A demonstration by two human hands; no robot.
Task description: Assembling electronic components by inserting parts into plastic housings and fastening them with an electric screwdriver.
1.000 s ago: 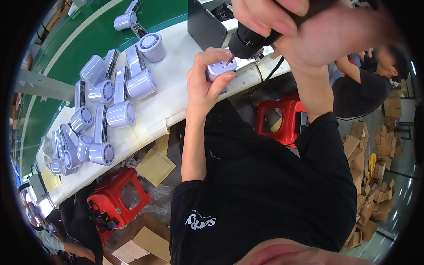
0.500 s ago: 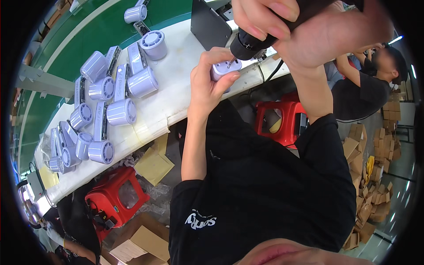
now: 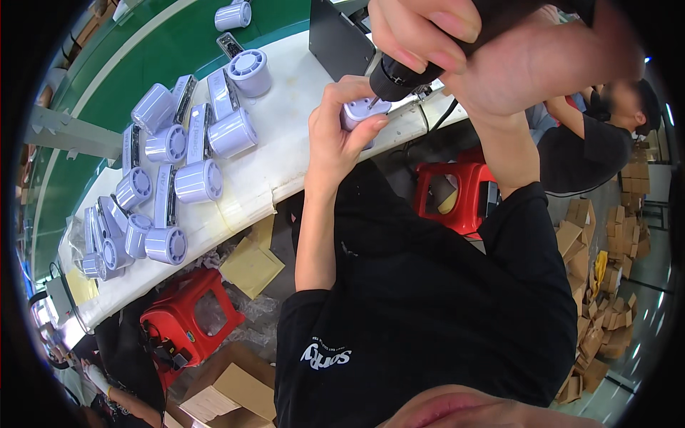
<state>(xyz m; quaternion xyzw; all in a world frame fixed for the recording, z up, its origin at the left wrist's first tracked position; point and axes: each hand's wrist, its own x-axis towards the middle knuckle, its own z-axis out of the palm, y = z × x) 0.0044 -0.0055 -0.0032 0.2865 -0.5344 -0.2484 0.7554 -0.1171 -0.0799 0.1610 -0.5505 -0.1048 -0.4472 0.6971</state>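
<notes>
My left hand [image 3: 330, 139] is closed around a pale lavender plastic part [image 3: 355, 114], with thumb and forefinger along its sides. Small holes show in the part's rounded end face. Gripped in my right hand [image 3: 499, 68] is a black electric screwdriver [image 3: 394, 77], tilted down to the left. Its thin metal bit meets the end face at one of the holes; whether a screw sits there is too small to tell. To the left on the white worktable [image 3: 285, 118] lie several lavender handheld fans [image 3: 232, 133] with round vented heads.
A dark upright panel [image 3: 341, 43] stands just behind my left hand. Beyond the table runs a green conveyor belt [image 3: 171, 43] carrying another lavender fan [image 3: 233, 15]. Red stools [image 3: 457, 187] and cardboard boxes [image 3: 232, 396] are on the floor. A person [image 3: 592, 146] sits at the right.
The fan on the green belt has moved right and slightly away. My right hand and the screwdriver have shifted slightly left and down. My left hand keeps its hold on the lavender part.
</notes>
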